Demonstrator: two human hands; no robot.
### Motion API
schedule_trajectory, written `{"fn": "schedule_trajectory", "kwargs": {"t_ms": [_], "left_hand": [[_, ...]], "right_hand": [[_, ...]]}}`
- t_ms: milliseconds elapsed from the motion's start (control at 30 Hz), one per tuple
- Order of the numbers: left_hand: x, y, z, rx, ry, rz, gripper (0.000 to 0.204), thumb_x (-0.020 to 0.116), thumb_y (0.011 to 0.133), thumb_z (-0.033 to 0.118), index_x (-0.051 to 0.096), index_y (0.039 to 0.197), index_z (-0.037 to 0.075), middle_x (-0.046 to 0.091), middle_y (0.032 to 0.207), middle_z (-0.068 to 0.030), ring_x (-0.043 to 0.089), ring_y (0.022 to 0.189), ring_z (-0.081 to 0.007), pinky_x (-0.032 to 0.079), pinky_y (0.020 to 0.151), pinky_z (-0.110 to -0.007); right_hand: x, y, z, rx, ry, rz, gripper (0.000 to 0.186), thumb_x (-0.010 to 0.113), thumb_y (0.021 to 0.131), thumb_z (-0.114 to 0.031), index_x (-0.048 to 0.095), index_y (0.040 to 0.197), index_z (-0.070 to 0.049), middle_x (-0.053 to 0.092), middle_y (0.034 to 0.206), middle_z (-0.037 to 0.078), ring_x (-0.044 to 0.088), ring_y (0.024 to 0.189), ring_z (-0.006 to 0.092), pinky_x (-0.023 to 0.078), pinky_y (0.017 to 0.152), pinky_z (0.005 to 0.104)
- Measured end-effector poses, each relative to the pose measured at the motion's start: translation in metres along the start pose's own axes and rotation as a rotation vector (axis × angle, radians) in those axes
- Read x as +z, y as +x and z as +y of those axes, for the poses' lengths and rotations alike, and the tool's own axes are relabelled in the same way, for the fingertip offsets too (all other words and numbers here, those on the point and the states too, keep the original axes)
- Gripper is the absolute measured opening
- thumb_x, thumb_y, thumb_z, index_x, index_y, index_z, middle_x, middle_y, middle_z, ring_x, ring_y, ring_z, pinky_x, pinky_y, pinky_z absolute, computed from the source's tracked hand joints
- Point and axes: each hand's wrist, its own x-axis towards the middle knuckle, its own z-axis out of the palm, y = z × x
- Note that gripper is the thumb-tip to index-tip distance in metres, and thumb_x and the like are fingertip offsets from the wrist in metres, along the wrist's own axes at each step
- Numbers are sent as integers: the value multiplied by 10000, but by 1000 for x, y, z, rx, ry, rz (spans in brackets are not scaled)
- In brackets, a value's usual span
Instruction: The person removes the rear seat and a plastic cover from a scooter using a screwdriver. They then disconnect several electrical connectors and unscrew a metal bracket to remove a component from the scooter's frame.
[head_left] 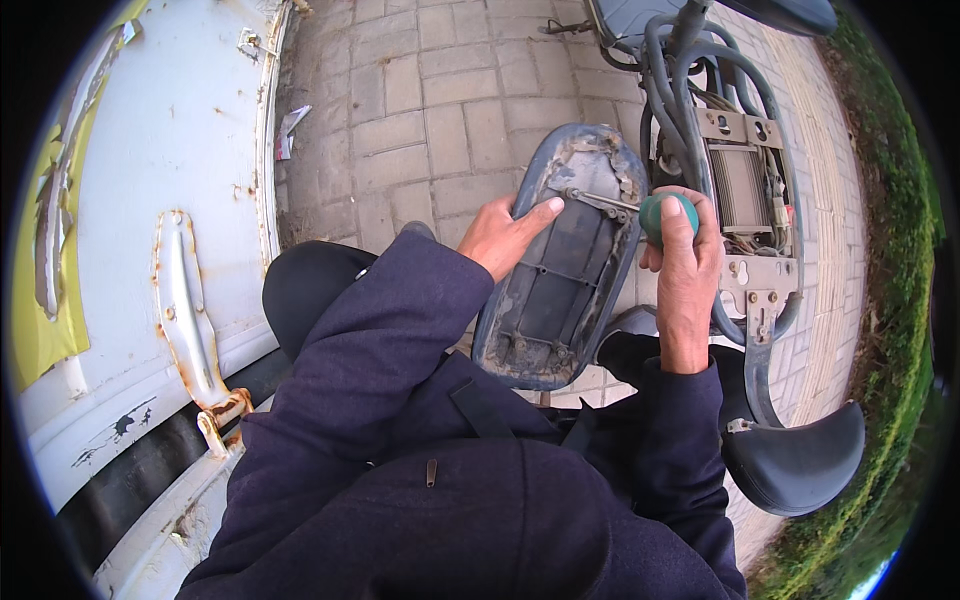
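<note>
A black scooter seat (560, 275) lies underside up across my lap, its ribbed plastic base dusty and its torn cover edge folded in around the rim. My left hand (503, 232) grips the seat's left edge, thumb on top and fingers hidden beneath. Closed in my right hand (684, 280) is a screwdriver (652, 214) with a rounded green handle. Its metal shaft points left across the upper part of the seat base, and the tip reaches close to my left thumb. Whether the tip sits on a screw, I cannot tell.
A scooter frame (690, 75) with bent grey tubes stands at the right, its controller box (742, 190) and wiring exposed. A small black saddle (800, 460) projects near my right elbow. At left is a rusty-hinged white metal panel (190, 110). Brick paving (430, 90) and a green hedge (900, 230) lie beyond.
</note>
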Motion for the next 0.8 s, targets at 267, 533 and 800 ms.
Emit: {"fn": "schedule_trajectory", "kwargs": {"t_ms": [267, 533, 800], "left_hand": [[1, -2, 1, 3, 50, -13, 803, 670, 965, 625, 639, 1290, -109, 721, 1119, -192, 692, 1032, -226, 545, 934, -365], [6, 1, -1, 53, -16, 64, 827, 694, 904, 696, 701, 1097, -108, 709, 872, -148, 684, 824, -214, 555, 791, -385], [2, 3, 8, -84, -83, -36, 775, 760, 916, 592, 668, 1238, -107, 736, 1076, -172, 715, 974, -208, 571, 882, -345]], "right_hand": [[-2, -1, 3, -19, -9, -17, 402, 662, 1016, -416, 655, 1129, -31, 612, 901, 28, 556, 694, 82, 454, 564, 246], [1, -2, 4, -38, 2, 22, 343, 626, 1041, -375, 671, 1125, -46, 576, 802, -1, 476, 608, 59, 382, 561, 230], [-5, -3, 13, -116, -86, 15, 330, 639, 1031, -369, 672, 1119, -53, 586, 813, -1, 471, 606, 55, 374, 558, 221]]}}
